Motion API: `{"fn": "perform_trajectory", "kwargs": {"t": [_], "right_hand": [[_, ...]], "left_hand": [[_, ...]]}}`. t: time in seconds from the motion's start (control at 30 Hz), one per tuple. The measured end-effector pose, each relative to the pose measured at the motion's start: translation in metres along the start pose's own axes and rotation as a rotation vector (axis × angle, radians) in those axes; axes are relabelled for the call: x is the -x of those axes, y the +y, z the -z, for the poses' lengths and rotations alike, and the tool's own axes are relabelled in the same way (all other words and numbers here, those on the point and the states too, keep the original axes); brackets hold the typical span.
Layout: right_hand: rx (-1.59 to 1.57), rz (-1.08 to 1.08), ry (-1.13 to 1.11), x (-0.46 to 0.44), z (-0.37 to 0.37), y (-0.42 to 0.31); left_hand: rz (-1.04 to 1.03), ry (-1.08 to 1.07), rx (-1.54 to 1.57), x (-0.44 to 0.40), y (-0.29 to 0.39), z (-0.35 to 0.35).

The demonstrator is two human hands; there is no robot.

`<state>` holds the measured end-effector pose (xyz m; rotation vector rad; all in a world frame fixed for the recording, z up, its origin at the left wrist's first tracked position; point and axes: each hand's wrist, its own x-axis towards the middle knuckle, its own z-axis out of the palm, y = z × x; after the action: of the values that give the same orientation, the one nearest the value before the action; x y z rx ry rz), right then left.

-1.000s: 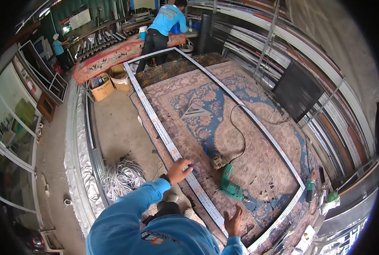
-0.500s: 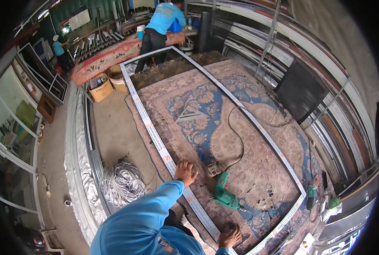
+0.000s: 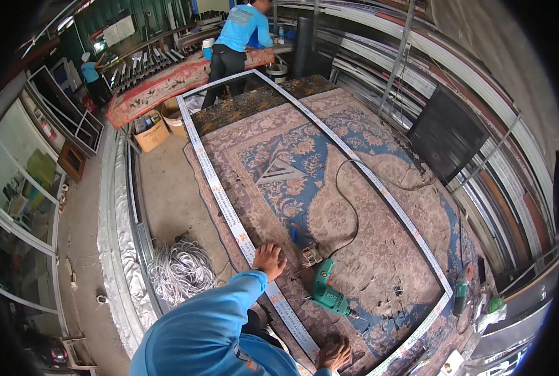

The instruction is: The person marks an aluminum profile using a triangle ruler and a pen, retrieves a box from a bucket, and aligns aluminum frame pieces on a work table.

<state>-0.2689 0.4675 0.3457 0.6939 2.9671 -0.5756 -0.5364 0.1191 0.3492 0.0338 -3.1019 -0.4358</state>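
Observation:
A long rectangular frame, wrapped in white printed film, lies on a worn patterned carpet. My left hand is over its near long bar, with the fingers bent over the inner edge. Lower down, near the frame's bottom corner, my right hand holds the same bar, its fingertips curled to the inside. Within the frame's outline a green drill rests on the carpet, its cord running up and right. A blue object and a grey metal triangle lie there too.
A co-worker leans over a bench beyond the far end, and another person stands at the far left. Coiled white cord lies on the floor at left. A grinder lies at right. Racks of long profiles line the right.
The blue object, earlier in my left hand, now lies on the carpet. My left hand has shifted slightly down the bar. My right hand has come down onto the bar with its fingers curled.

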Motion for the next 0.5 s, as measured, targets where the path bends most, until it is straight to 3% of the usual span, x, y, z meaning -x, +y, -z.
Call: {"fn": "perform_trajectory", "kwargs": {"t": [0.5], "right_hand": [[0.047, -0.048, -0.058, -0.002, -0.002, -0.002]], "left_hand": [[0.021, -0.015, -0.012, 0.0, 0.0, -0.003]]}}
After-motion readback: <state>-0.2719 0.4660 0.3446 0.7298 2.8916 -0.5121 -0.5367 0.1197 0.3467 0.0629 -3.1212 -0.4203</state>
